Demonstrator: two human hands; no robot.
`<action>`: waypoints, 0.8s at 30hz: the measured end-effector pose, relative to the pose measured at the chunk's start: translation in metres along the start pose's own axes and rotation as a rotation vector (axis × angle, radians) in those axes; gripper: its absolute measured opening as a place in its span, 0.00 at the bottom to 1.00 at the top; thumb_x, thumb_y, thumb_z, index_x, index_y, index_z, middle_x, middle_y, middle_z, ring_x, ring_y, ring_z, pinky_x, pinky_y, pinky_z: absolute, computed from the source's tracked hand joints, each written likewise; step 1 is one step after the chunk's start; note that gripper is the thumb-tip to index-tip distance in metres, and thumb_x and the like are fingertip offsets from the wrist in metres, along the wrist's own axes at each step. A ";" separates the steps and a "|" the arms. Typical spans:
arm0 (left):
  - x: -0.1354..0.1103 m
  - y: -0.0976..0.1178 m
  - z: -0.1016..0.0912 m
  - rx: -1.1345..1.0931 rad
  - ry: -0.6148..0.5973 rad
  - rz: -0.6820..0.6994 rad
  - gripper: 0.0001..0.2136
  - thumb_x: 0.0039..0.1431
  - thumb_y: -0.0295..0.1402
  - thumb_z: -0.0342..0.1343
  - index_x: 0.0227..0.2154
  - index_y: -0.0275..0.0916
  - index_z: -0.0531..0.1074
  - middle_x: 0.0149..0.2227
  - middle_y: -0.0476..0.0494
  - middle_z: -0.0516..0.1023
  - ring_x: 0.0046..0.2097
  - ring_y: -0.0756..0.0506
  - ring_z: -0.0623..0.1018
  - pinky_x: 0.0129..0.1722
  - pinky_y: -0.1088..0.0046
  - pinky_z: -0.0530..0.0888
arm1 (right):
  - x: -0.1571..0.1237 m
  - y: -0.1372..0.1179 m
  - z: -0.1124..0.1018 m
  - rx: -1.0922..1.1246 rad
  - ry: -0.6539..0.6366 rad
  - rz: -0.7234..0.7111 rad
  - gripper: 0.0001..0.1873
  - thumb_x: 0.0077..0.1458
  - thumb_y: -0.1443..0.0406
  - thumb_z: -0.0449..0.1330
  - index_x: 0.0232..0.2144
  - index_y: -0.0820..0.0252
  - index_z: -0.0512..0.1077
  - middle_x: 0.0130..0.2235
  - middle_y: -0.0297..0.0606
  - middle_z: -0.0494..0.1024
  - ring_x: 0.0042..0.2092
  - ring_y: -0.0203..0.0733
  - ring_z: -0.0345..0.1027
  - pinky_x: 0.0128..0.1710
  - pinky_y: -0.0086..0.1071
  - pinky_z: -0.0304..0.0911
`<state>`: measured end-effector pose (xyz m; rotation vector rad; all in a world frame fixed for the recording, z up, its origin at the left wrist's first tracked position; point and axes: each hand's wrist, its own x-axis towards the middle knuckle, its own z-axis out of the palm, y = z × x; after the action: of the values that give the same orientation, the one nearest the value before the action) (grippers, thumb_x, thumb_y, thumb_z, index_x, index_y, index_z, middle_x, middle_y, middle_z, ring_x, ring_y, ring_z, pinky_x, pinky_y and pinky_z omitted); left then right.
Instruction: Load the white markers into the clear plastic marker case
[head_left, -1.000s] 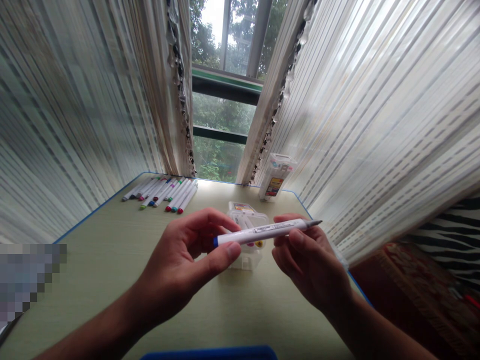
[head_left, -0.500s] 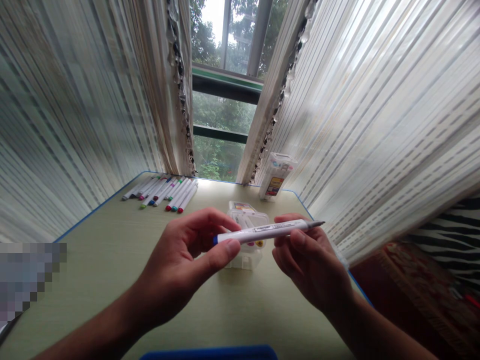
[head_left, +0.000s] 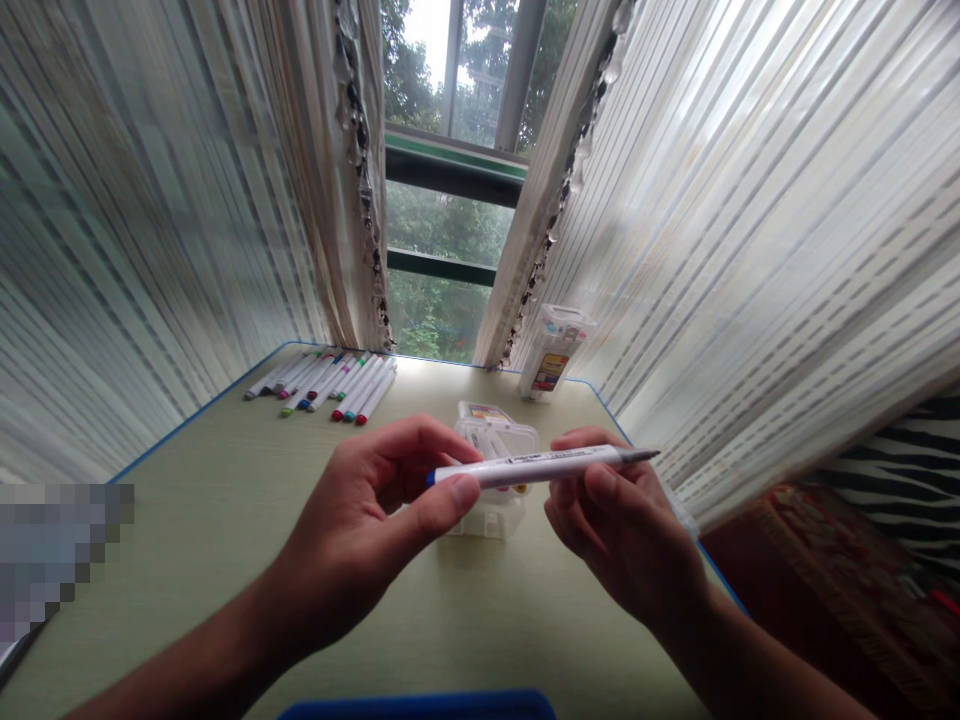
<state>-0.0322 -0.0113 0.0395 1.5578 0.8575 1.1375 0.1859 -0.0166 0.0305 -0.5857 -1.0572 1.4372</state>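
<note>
Spanning the gap between the two hands, the white marker point(head_left: 529, 468) lies almost level, its long axis running left to right, with the right end raised slightly in view. The left hand point(head_left: 360, 515) pinches it close to the blue end, thumb along the near side and forefinger on the far side. The right hand point(head_left: 630, 530) pinches it nearer the other end, thumb in front and forefinger behind; the remaining right fingers curl underneath. The dark, tapering tip points right, past the right fingertips, so the right hand is the nearer one to it, while the blue end sits within the left hand's grip. Between the two grips the barrel is bare and crosses in front of the clear box point(head_left: 487, 525) on the table point(head_left: 480, 625); how high it is held above cannot be told. Loose markers point(head_left: 337, 385) lie far left, and a clear case point(head_left: 551, 360) stands far right.
</note>
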 end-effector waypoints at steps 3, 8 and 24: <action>-0.001 0.003 0.003 0.020 0.055 0.000 0.10 0.61 0.41 0.65 0.34 0.38 0.80 0.24 0.49 0.73 0.26 0.50 0.69 0.23 0.76 0.62 | 0.000 0.000 0.000 -0.009 0.000 0.009 0.10 0.51 0.59 0.76 0.35 0.56 0.83 0.22 0.33 0.79 0.15 0.27 0.55 0.14 0.21 0.45; -0.003 0.006 0.009 -0.018 0.101 -0.005 0.08 0.58 0.39 0.66 0.32 0.39 0.81 0.23 0.52 0.72 0.25 0.52 0.67 0.23 0.76 0.60 | -0.001 0.001 -0.001 0.002 -0.016 0.019 0.10 0.52 0.59 0.76 0.35 0.56 0.84 0.22 0.32 0.78 0.15 0.26 0.55 0.15 0.21 0.45; -0.005 0.006 0.009 -0.138 -0.026 -0.049 0.08 0.60 0.39 0.65 0.32 0.40 0.81 0.24 0.50 0.76 0.26 0.51 0.67 0.25 0.75 0.63 | -0.001 0.002 0.002 -0.033 -0.007 0.055 0.11 0.53 0.58 0.75 0.31 0.59 0.84 0.19 0.30 0.72 0.15 0.28 0.57 0.14 0.22 0.46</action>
<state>-0.0251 -0.0208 0.0437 1.4284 0.7796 1.1159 0.1832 -0.0182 0.0289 -0.6388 -1.0789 1.4731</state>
